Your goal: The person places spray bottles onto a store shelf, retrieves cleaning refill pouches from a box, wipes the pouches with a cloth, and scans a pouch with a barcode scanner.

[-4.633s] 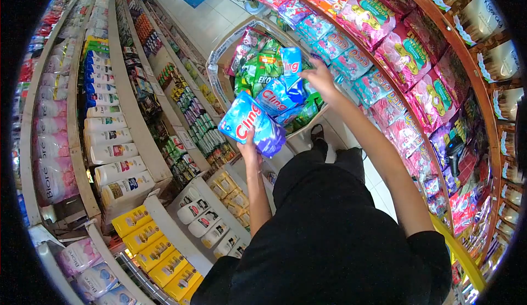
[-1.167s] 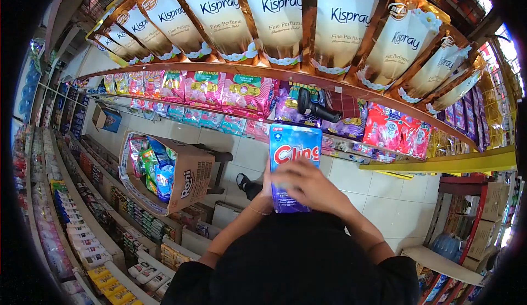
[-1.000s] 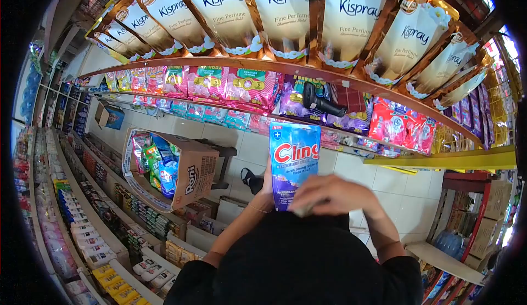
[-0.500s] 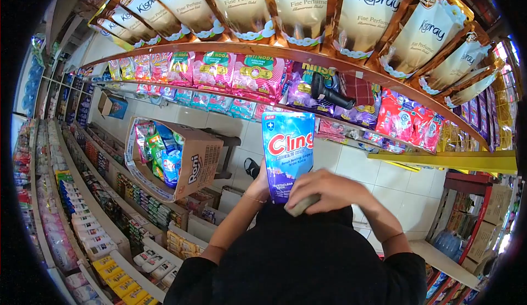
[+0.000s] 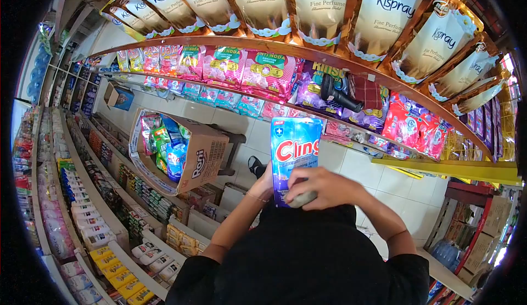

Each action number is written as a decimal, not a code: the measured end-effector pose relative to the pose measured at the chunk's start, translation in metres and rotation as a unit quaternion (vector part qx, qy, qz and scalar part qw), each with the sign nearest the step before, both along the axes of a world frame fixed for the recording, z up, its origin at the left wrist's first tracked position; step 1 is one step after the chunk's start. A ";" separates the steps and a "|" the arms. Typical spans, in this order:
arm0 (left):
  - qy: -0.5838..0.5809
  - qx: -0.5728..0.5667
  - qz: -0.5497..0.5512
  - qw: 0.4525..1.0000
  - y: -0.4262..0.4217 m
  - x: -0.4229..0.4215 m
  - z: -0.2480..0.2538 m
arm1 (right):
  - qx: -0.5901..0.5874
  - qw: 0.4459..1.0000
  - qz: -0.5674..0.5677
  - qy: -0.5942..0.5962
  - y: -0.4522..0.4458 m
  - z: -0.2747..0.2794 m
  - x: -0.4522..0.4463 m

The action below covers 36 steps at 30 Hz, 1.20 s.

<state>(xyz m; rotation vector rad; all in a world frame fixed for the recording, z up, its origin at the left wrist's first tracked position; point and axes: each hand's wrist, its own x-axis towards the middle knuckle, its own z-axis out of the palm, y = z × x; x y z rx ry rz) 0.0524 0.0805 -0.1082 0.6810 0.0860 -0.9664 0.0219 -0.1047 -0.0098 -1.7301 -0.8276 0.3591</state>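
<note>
A blue and purple Cling refill pouch [image 5: 295, 132] stands upright in front of my chest, its printed front towards me. My left hand [image 5: 265, 182] grips it by the left edge, with most of the fingers hidden behind it. Against the lower front of the pouch, my right hand [image 5: 332, 188] is closed on a folded greyish-brown cloth [image 5: 301, 199]. The knuckles of that hand cover part of the small print.
Kispray pouches [image 5: 258, 9] line the shelf ahead, above detergent packs [image 5: 266, 72]. A black handheld scanner [image 5: 337, 94] lies on the lower shelf. An open Roni carton [image 5: 206, 159] with pouches stands left, by racks of small goods [image 5: 118, 275].
My right hand has moved slightly up and across the pouch's lower front with the cloth. The pouch stays in my left hand. The whole view has shifted a little.
</note>
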 end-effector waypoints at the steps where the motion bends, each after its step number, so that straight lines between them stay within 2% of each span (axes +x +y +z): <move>1: -0.003 0.013 0.001 1.000 0.001 -0.002 -0.007 | -0.008 1.000 0.013 0.006 -0.006 0.001 0.005; 2: 0.000 0.021 0.003 1.000 0.001 -0.006 -0.013 | 0.001 0.998 -0.057 -0.027 -0.011 0.003 0.014; 4: -0.001 0.078 0.006 0.997 -0.010 -0.008 0.017 | 0.007 0.971 -0.229 -0.070 -0.017 0.015 0.040; 5: -0.002 0.106 0.007 0.994 -0.014 -0.008 0.027 | 0.013 0.963 -0.260 -0.075 -0.015 0.012 0.047; 7: 0.017 0.086 0.022 0.996 -0.013 -0.009 0.016 | 0.025 0.943 -0.321 -0.085 -0.005 -0.001 0.057; 11: -0.001 0.079 0.037 0.996 -0.010 -0.007 0.016 | 0.014 0.983 -0.148 -0.105 0.026 -0.008 0.009; 13: -0.008 0.075 0.043 0.996 -0.008 -0.005 0.014 | 0.013 0.999 -0.019 -0.038 0.018 -0.004 0.000; 14: 0.083 -0.068 0.030 0.994 -0.004 -0.001 0.008 | 0.013 0.999 0.046 -0.002 0.011 -0.001 -0.004; 17: 0.019 -0.027 0.018 0.999 -0.004 -0.005 -0.002 | 0.021 0.998 0.059 0.010 -0.017 0.017 0.021; 19: 0.023 0.003 0.014 1.000 -0.002 -0.010 -0.012 | 0.027 0.992 -0.116 -0.027 -0.025 0.019 0.043; 21: 0.096 -0.114 0.032 0.988 0.001 -0.010 -0.023 | 0.019 0.959 -0.282 -0.033 -0.019 0.009 0.062; 22: 0.107 -0.135 0.036 0.984 0.000 -0.009 -0.023 | 0.015 0.931 -0.362 -0.036 -0.013 0.002 0.067; 25: 0.088 -0.136 0.049 0.986 0.001 -0.006 -0.014 | -0.013 0.955 -0.293 -0.046 0.017 -0.014 0.043; 27: 0.060 -0.119 0.054 0.990 0.005 -0.003 -0.011 | -0.049 0.982 -0.174 -0.056 0.024 0.007 0.016; 29: 0.068 -0.147 0.059 0.985 0.009 -0.002 -0.012 | 0.026 0.997 0.055 0.042 0.019 0.001 0.003; 30: 0.152 -0.227 0.063 0.960 0.009 0.003 -0.002 | 0.009 0.985 0.157 0.071 0.016 0.008 0.006; 33: -0.045 0.010 0.060 0.997 0.017 -0.003 0.026 | 0.042 0.998 0.029 0.025 -0.005 0.017 0.038; 34: 0.176 -0.273 0.090 0.941 0.024 -0.005 0.018 | 0.044 0.995 -0.086 0.026 -0.007 0.015 0.051; 36: 0.134 -0.218 0.090 0.963 0.029 0.003 0.007 | 0.069 0.958 -0.278 0.022 0.001 0.006 0.081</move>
